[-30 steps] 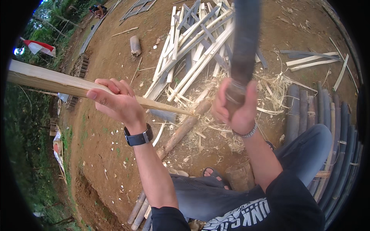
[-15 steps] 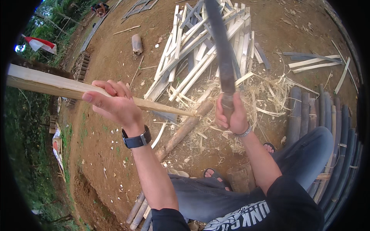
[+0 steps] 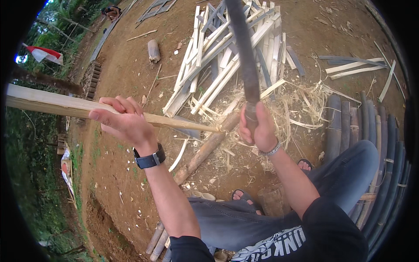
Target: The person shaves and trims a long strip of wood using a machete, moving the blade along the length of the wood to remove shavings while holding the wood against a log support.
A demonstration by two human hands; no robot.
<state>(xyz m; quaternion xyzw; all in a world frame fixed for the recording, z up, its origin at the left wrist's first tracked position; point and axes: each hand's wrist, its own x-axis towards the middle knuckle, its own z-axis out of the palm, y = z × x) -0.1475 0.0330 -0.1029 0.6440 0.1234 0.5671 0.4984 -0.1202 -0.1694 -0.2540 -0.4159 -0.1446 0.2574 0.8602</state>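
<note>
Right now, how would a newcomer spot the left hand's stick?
Find the big pile of strips at the top, then the long log below it. The pale stick runs from the left through the left hand, its tip at the log. Unlike those strips, it is held and tapers.

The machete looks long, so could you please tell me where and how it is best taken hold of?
Take the machete by its handle, probably from below in the picture, wrapping around it as the right hand does. The handle is the lower end, while the long, dark blade rises away from it, so this should keep fingers off the blade.
</note>
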